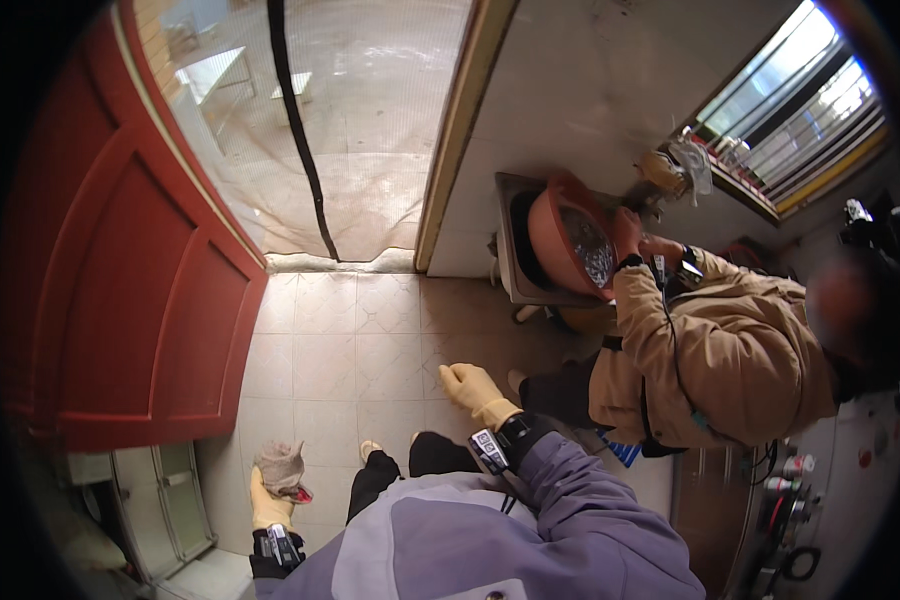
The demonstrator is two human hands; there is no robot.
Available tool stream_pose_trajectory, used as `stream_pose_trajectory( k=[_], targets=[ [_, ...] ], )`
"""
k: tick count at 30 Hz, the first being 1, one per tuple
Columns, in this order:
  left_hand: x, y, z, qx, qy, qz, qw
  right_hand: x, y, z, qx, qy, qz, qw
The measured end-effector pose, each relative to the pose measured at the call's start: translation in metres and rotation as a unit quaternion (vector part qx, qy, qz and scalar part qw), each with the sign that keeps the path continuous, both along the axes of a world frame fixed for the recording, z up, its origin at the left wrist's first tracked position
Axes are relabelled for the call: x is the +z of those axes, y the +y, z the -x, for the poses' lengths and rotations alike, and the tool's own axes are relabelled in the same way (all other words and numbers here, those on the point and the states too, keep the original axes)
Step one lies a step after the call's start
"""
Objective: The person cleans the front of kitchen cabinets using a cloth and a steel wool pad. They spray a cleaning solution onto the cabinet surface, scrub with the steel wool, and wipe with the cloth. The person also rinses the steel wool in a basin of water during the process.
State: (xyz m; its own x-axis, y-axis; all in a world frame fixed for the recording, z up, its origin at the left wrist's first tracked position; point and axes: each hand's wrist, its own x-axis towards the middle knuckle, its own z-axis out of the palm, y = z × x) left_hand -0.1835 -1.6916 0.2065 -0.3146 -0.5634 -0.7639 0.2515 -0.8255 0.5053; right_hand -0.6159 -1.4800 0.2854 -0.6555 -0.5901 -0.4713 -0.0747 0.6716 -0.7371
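Observation:
My left hand (270,510), in a pale yellow rubber glove, grips a bunched greyish-brown cloth (279,465) at the lower left. A small red patch shows at the cloth's lower edge. Gloved the same way, my right hand (474,390) is held out over the tiled floor (330,360), its fingers curled. Nothing is seen in it, but the palm side is hidden. Both wrists carry strapped-on devices.
A red panelled door (135,300) stands at left beside a doorway with a mesh curtain (375,135). To the right, a co-worker (712,345) in a tan jacket has both hands at a pink basin (555,232) of water, set in a metal sink (506,202). A glass-doored cabinet (150,502) stands lower left.

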Motion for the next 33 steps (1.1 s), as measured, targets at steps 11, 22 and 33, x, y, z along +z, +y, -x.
stream_pose_trajectory(
  k=[11,22,33],
  targets=[
    [0.034,-0.098,0.231,-0.163,0.117,-0.074,0.977,0.017,0.036,0.056,-0.284,-0.093,0.140,0.944],
    [0.026,-0.076,0.463,-0.322,-0.032,0.012,0.946,0.034,0.044,0.166,-0.383,-0.020,0.261,0.886],
    [0.073,-0.101,0.612,-0.645,-0.069,0.376,0.662,-0.043,-0.026,0.232,-0.367,0.097,0.141,0.914]
  ],
)
